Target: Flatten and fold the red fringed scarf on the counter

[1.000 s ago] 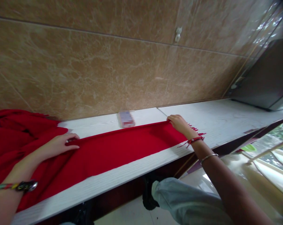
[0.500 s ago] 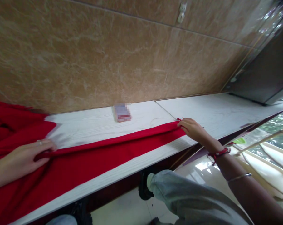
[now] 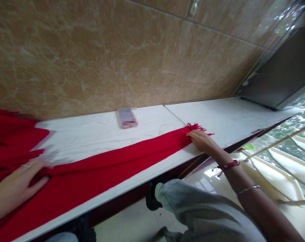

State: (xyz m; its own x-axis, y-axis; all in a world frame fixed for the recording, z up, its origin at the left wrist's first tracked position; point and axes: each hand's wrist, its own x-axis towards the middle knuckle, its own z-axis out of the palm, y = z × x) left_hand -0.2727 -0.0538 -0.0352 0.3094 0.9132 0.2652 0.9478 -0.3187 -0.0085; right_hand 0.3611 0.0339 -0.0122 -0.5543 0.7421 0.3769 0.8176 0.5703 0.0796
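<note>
Red fringed cloth stretched lengthwise between my two hands.
It lies on the white wood-grain surface, its long axis running from my left hand to my right hand, the nearer to the visible fringe. My right grip pinches the cloth beside that fringe; my left touches a fold, but I can't tell whether it's clenched.

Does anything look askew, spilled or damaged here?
Nothing looks spilled or damaged. One oddity: the small item by the wall is covered by blocky pixels, so I cannot tell what it is. The red cloth lies rumpled at the left, which seems ordinary for handled fabric.
</note>
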